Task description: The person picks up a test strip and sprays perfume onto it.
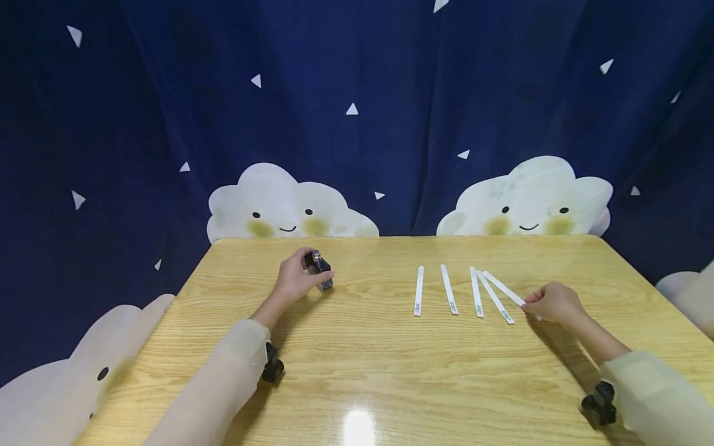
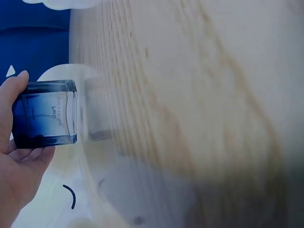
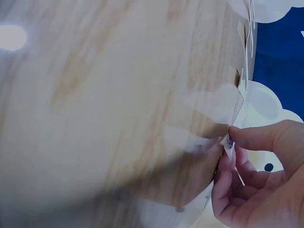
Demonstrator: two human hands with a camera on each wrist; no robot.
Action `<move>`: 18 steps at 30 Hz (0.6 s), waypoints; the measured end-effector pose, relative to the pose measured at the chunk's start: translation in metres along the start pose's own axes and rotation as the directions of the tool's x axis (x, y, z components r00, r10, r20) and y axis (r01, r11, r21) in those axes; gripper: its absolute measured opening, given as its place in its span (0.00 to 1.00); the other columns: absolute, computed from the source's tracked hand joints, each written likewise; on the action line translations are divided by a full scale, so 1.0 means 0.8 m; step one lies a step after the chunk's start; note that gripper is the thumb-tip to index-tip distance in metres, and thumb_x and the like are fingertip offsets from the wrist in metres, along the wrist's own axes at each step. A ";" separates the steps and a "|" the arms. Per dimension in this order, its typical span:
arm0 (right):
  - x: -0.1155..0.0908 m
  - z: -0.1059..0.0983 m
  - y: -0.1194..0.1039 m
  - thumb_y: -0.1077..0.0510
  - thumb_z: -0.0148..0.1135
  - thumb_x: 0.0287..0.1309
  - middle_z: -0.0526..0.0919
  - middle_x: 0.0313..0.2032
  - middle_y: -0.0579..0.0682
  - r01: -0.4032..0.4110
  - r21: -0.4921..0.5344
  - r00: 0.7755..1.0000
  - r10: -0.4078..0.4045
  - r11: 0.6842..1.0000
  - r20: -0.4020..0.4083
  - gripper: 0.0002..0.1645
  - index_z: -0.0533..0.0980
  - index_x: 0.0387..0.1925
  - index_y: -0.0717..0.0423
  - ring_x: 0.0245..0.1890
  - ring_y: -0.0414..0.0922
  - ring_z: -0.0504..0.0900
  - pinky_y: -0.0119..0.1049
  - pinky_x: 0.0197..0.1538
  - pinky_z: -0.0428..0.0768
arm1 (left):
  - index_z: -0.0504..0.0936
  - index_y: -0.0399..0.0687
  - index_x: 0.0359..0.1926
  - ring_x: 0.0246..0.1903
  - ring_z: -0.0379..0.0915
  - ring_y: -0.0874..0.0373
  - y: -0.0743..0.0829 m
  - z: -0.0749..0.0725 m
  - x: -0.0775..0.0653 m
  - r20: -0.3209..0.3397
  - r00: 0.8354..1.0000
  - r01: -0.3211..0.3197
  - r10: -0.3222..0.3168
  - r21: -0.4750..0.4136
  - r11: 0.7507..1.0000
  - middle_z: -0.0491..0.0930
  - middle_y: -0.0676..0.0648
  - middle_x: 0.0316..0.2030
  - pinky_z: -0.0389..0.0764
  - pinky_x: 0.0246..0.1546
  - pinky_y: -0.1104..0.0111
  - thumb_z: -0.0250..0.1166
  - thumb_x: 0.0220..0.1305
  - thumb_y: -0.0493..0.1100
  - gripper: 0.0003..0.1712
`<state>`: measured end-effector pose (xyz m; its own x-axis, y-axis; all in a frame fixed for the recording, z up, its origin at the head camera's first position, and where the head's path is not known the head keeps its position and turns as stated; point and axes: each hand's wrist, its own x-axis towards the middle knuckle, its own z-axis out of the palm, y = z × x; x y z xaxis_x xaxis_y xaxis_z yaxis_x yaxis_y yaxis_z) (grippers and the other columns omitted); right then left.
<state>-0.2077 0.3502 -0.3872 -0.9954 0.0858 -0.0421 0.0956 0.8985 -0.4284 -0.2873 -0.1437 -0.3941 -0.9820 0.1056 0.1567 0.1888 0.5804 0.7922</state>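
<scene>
My left hand grips a blue glass perfume bottle at the table's far left. In the left wrist view the bottle sits between thumb and fingers, its base a little above the tabletop. My right hand pinches the near end of a white paper test strip between thumb and fingers; that printed end shows in the right wrist view. Left of it lie several more strips, among them an upright one and a slanted one whose far end is close to the pinched strip.
The wooden table reaches back to a dark blue curtain printed with clouds and white triangles. A black wrist camera is worn on the left sleeve and another camera on the right. Light glares off the table's near middle.
</scene>
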 end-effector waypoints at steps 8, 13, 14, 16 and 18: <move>-0.001 0.000 0.003 0.56 0.68 0.51 0.82 0.21 0.47 -0.051 0.108 0.998 0.046 0.993 0.050 0.17 0.79 0.34 0.68 0.21 0.38 0.77 0.32 0.24 0.74 | 0.70 0.40 0.63 0.53 0.78 0.43 0.008 -0.012 -0.016 0.012 0.999 -0.040 0.039 0.052 0.998 0.78 0.38 0.55 0.80 0.54 0.53 0.75 0.50 0.49 0.42; -0.003 -0.004 0.004 0.53 0.65 0.54 0.82 0.22 0.49 -0.059 0.099 0.998 0.059 0.993 0.008 0.21 0.79 0.40 0.70 0.21 0.40 0.75 0.33 0.24 0.71 | 0.68 0.45 0.65 0.56 0.76 0.44 0.018 -0.016 -0.026 0.024 0.999 0.023 -0.023 -0.018 1.000 0.77 0.39 0.57 0.78 0.58 0.53 0.76 0.48 0.48 0.44; -0.003 -0.005 0.004 0.53 0.64 0.55 0.83 0.22 0.50 -0.060 0.094 0.998 0.061 0.994 -0.005 0.22 0.79 0.41 0.69 0.21 0.40 0.75 0.33 0.24 0.71 | 0.68 0.45 0.65 0.56 0.75 0.44 0.020 -0.016 -0.027 0.026 0.999 0.042 -0.041 -0.039 0.998 0.77 0.38 0.57 0.78 0.59 0.53 0.77 0.48 0.48 0.44; -0.003 -0.007 0.004 0.52 0.64 0.56 0.83 0.24 0.52 -0.061 0.091 0.998 0.064 0.994 -0.030 0.23 0.79 0.43 0.69 0.22 0.41 0.74 0.33 0.25 0.70 | 0.69 0.45 0.63 0.56 0.76 0.45 0.026 -0.017 -0.030 0.029 0.997 0.077 -0.075 -0.092 0.993 0.78 0.38 0.56 0.78 0.59 0.55 0.77 0.47 0.46 0.42; -0.004 -0.009 0.002 0.52 0.63 0.57 0.83 0.25 0.53 -0.067 0.111 0.996 0.072 0.992 -0.046 0.23 0.79 0.43 0.69 0.23 0.42 0.73 0.32 0.25 0.69 | 0.72 0.43 0.61 0.55 0.77 0.46 0.031 -0.017 -0.033 0.035 0.995 0.096 -0.092 -0.141 0.985 0.79 0.38 0.54 0.78 0.59 0.57 0.77 0.46 0.44 0.40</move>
<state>-0.2047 0.3547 -0.3816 -0.9849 0.1700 -0.0314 0.1612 0.8374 -0.5223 -0.2568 -0.1430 -0.3704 -0.9948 0.0798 0.0629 0.0930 0.4679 0.8789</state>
